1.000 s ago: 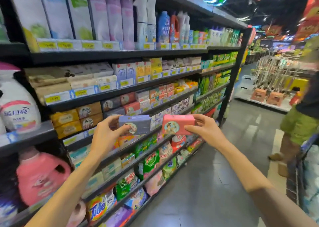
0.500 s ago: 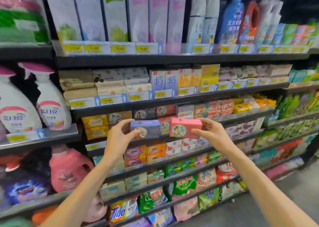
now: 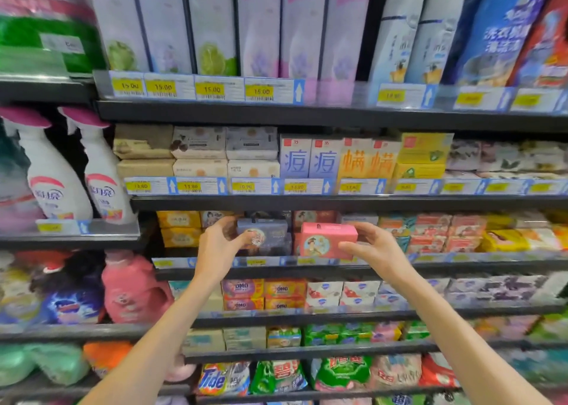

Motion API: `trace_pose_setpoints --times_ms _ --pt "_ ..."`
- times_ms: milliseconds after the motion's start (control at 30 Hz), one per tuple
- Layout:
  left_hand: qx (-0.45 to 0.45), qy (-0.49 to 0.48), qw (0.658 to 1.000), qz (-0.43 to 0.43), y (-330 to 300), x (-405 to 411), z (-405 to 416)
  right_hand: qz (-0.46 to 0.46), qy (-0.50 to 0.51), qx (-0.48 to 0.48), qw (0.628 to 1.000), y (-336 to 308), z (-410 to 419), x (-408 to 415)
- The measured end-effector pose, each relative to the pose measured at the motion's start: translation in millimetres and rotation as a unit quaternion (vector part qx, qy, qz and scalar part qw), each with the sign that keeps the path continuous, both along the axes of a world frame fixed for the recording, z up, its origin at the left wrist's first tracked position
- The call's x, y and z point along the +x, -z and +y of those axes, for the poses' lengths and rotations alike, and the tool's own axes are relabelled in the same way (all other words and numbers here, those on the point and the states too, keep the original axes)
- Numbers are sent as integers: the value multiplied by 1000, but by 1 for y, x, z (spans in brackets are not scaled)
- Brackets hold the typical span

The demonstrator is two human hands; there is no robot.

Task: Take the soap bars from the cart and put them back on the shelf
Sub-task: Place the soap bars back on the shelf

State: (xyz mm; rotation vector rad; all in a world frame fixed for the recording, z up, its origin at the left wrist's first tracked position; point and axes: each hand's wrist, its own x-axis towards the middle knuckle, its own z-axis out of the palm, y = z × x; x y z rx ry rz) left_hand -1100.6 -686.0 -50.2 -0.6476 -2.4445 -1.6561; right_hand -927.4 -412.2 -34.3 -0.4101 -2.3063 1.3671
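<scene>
**Two soap boxes held up at the shelf**

The big shelf [image 3: 338,203] is full of boxes and bags, row over row. Both arms reach up and forward from the bottom of the picture, and the hands meet at the third row down.

The left hand [image 3: 219,244] curls round the left end of the blue-grey soap box [image 3: 270,235]. Its thumb lies on the front of the box and its fingers go over the top. The box is in the row's opening, in front of other dark boxes. It is blurry, so I cannot tell if it rests on the shelf board.

The right hand [image 3: 376,251] holds the pink soap box [image 3: 327,240] by its right end, thumb under and fingers curved on top. The pink box stands upright just beside the blue-grey one, at the front edge of the same row.

The yellow price tags [image 3: 212,89] on the right side are too blurry to read. The white spray bottles [image 3: 101,174] stand on the left.
</scene>
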Motion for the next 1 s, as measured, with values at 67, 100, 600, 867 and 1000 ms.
trace_pose_setpoints --times_ms 67,100,600,867,1000 --pt "2 -3 1000 -6 1 -6 8 -7 5 3 1000 1 3 -5" --pt "3 -4 1000 -9 2 -10 11 -10 6 6 1000 1 4 -8" --pt "-1 -45 997 63 23 -24 29 10 34 31 999 14 4 -36" --pt "-23 -89 993 68 27 -24 34 3 88 80 993 26 1 -49" --pt "-27 -88 994 66 28 -25 34 5 114 118 986 30 -5 -54"
